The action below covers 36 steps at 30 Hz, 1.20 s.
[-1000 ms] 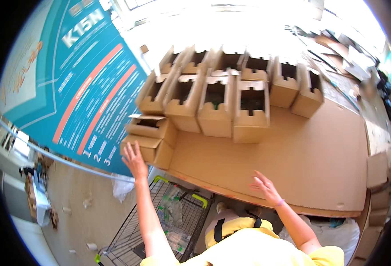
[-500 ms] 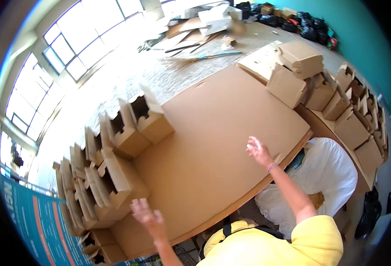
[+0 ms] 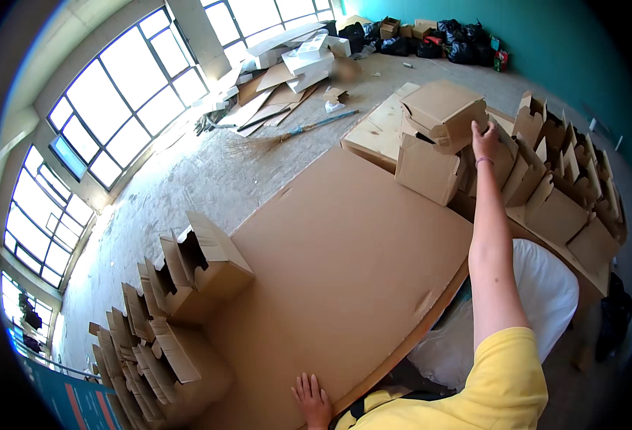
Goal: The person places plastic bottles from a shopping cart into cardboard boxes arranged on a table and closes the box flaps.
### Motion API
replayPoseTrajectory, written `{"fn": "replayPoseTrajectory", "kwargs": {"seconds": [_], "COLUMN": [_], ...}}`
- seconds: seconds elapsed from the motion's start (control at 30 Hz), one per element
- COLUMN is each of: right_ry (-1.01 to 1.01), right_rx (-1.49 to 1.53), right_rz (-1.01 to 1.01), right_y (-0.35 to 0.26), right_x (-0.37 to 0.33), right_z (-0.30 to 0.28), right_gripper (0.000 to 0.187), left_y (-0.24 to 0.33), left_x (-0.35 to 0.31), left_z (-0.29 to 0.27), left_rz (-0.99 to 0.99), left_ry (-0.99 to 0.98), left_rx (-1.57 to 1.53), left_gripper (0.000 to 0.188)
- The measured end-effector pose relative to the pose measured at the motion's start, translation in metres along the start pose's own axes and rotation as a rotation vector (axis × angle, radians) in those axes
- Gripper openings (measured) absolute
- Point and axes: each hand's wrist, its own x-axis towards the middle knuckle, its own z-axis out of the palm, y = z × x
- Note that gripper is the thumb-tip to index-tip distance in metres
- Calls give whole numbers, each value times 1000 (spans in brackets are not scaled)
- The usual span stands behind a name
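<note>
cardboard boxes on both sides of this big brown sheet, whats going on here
A person in a yellow top is reaching out with the right hand, its fingers at the end of a cardboard box; how firm the grip is, I cannot tell. The left hand rests spread on the brown cardboard sheet. Open boxes stand in rows on the left, with more boxes crowded on the right.
</note>
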Motion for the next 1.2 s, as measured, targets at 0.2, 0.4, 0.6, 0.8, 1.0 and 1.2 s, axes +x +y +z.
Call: {"fn": "replayPoseTrajectory", "kwargs": {"seconds": [0.2, 0.4, 0.6, 0.8, 1.0, 1.2], "right_ry": [-206, -377, -354, -356, -743, -985], "right_rx": [115, 189, -105, 250, 685, 606], "right_rz": [-36, 83, 131, 124, -172, -414], "right_y": [13, 10, -12, 22, -136, -193], "right_x": [82, 108, 94, 87, -83, -232], "right_z": [-2, 18, 22, 29, -61, -139], "right_gripper": [90, 114, 83, 53, 39, 30], "left_y": [9, 9, 9, 9, 9, 11], "left_x": [8, 6, 3, 15, -2, 11], "left_z": [-8, -7, -10, -1, -8, -5], "left_rz": [34, 4, 6, 59, -2, 11], "left_ry": [-21, -15, -20, -12, -2, 39], "left_rx": [83, 55, 107, 123, 113, -1], "left_gripper": [52, 53, 52, 52, 57, 50]}}
